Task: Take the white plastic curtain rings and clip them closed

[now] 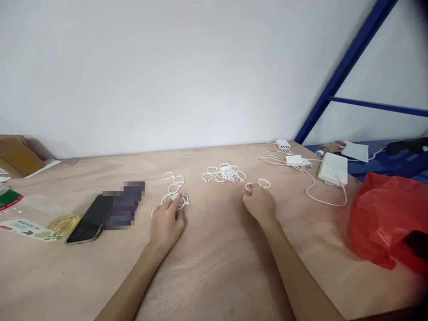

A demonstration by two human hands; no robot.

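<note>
My left hand (pixel 167 225) lies over a cluster of thin white plastic rings (pixel 185 204), its fingers stretched out and touching them, with the index finger apart from the rest. Just above it are a few more white rings (pixel 179 176). My right hand (pixel 261 204) has its fingers together at one white ring (pixel 248 184), whose lower part they hide. Beside those fingertips lies a single white ring (pixel 264 179). Between the hands, farther back, is a tangled pile of white rings (pixel 228 173). Some rings show a small gap with knobbed ends.
Left are a phone (pixel 87 220), a clear plastic bag (pixel 33 218) with yellow rings inside, and a cardboard box (pixel 18 154). On the right lie white cables (pixel 312 185), a white charger (pixel 294 161), a white power bank (pixel 333 168) and a red plastic bag (pixel 384 214). Behind rises a wall.
</note>
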